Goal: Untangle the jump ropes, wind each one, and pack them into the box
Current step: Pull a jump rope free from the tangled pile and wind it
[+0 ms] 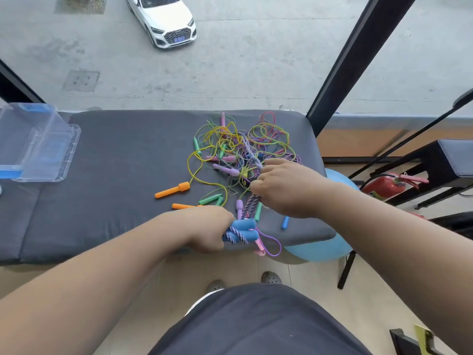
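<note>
A tangle of thin coloured jump ropes (pixel 245 144) lies on the right half of the dark grey cushioned bench (pixel 122 160). My left hand (pixel 207 228) grips two blue foam handles (pixel 245 230) at the bench's front edge, with braided purple-white cord wound round them. That braided cord (pixel 252 204) runs up to my right hand (pixel 286 188), which pinches it at the near side of the pile. Two orange handles (pixel 172 191) lie loose to the left of the pile. A clear plastic box with blue latches (pixel 38 143) stands open at the bench's left end.
Green, purple and blue handles lie scattered near my hands. A pink handle with a purple loop (pixel 266 245) hangs over the front edge. A blue exercise ball (pixel 322 248) sits under the bench's right end. A red fire extinguisher (pixel 384 187) and a black stool stand at right.
</note>
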The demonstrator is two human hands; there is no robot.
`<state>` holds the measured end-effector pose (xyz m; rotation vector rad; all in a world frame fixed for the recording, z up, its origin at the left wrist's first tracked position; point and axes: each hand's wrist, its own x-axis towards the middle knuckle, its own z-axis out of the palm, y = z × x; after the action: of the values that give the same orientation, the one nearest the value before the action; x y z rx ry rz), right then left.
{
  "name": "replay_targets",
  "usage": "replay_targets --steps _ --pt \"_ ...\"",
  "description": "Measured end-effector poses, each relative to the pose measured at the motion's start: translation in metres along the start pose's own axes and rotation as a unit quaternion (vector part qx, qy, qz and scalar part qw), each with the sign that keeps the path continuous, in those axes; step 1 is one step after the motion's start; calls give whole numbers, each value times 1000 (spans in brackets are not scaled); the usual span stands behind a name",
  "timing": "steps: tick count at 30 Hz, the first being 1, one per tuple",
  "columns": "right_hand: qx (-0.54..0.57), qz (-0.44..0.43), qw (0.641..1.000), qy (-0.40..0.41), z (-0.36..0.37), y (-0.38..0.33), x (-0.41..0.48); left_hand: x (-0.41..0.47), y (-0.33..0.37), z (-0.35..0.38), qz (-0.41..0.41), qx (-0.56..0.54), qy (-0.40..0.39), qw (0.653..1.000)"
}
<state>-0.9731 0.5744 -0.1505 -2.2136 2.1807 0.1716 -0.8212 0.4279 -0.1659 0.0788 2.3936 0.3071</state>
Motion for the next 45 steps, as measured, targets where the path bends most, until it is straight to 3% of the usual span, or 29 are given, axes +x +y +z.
replay_targets --steps 11,15,20,23,25,30,33,35,37,45 --pt "-39 112 991 54 17 -36 -20 15 -20 -4 -158 -61 168 971" --pt "-55 159 984 51 6 -39 -23 13 -20 -16 -179 -148 226 946" --pt "-68 215 969 98 7 -29 -28 -1 -11 -26 -130 -360 296 875" --pt "-58 221 969 99 14 -24 -32 -13 -4 -33 -54 -478 282 830" --pt "-47 222 970 86 20 -24 -33 -22 -1 -38 6 -498 248 831" --pt "-12 177 982 71 30 -24 -31 -47 4 -39 134 -467 142 862" --pt "1 115 993 33 24 -23 -20 -52 9 -38 155 -291 120 936" --pt "-36 89 995 2 16 -14 -6 -47 11 -32 139 -156 89 974" --pt "-59 80 995 3 1 -1 7 -39 11 -23 101 -73 56 991" --pt "-56 81 993 -67 -26 -18 31 -11 -9 -9 -61 91 80 991"
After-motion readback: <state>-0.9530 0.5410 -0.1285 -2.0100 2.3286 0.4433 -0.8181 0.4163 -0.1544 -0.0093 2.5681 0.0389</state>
